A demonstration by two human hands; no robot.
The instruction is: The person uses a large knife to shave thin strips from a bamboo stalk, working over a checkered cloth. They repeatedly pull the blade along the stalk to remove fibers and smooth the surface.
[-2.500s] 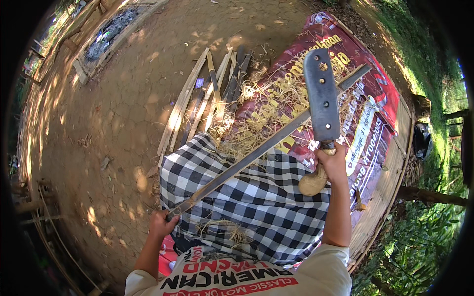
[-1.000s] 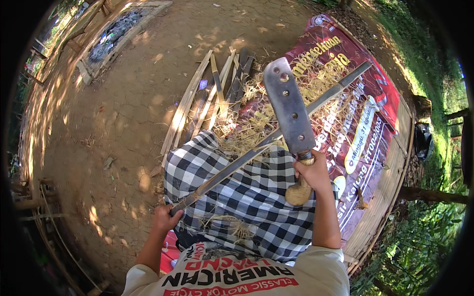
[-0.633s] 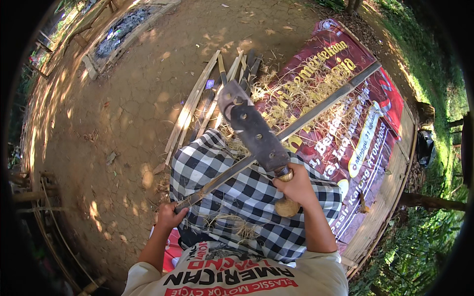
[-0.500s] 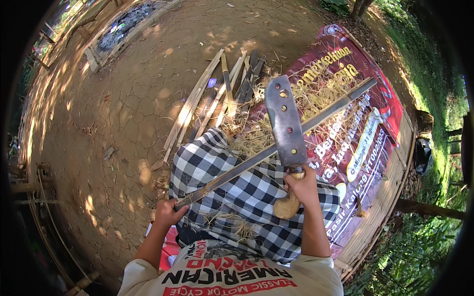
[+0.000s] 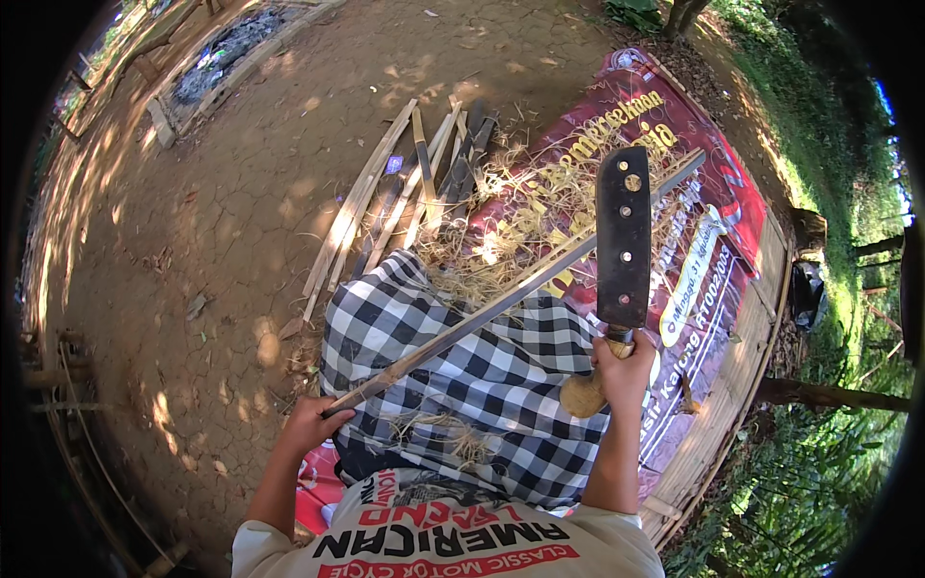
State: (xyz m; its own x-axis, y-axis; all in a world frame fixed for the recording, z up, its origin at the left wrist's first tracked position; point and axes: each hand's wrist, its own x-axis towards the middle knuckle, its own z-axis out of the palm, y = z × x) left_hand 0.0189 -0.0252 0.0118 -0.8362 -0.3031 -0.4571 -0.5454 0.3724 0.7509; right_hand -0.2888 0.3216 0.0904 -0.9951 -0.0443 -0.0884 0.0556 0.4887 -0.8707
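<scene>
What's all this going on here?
A person with a checked cloth over the lap grips a long strip by one end in the left hand. The right hand holds a broad, holed blade by its wooden handle. In this view the blade crosses the strip; whether they touch is unclear. Curly shavings lie on a red banner, more strips on the ground.

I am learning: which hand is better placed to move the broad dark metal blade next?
Right hand, probably: it grips the blade by its wooden handle; the left hand holds a long brown strip.
</scene>
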